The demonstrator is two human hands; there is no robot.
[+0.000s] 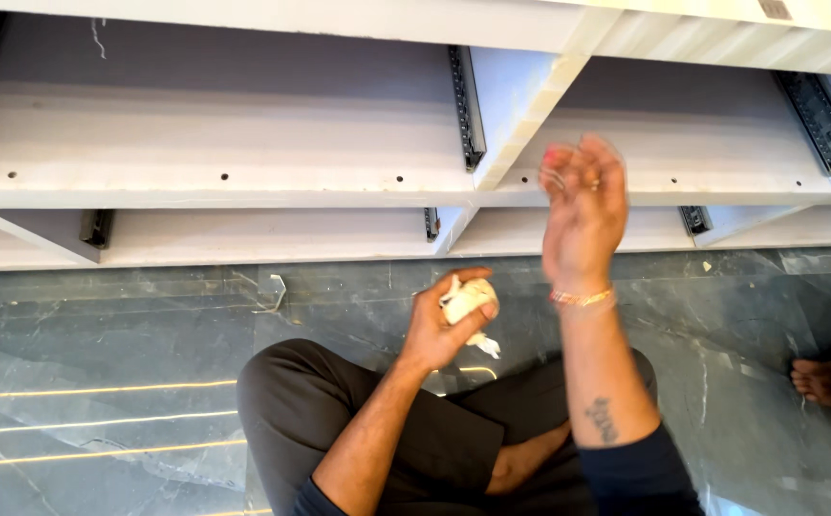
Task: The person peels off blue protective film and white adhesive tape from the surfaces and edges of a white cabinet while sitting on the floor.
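Two hands in view, both bare. Left hand (439, 325) curled almost shut around one crumpled whitish wad (468, 304), likely cloth or paper, with a small tail hanging out below the fingers. Right hand (582, 215) raised higher and further forward, just to the right of the left, fingers bent and bunched loosely near the tips; whether anything small sits pinched there, cannot tell. One thin gold-coloured bracelet (582, 298) around the right wrist, one dark tattoo on the forearm below it, one ring on a finger.

Beyond both hands, one white cabinet carcass (243, 153) lying open-faced, split into four visible compartments by one upright divider directly ahead of the right hand. Five black drawer slides (466, 105) counted: two ahead of the left hand on the divider, one far left, two off to the right of the right hand. A row of small drilled holes along the shelf edge, four to the left of the hands.

Under the hands, dark grey marbled floor (129, 325) with three thin yellow lines left of the left hand. Two crossed legs in dark trousers below. At the far right edge, another person's bare foot (815, 380). One small brownish rectangular label (775, 10) at the top right, high above the right hand.
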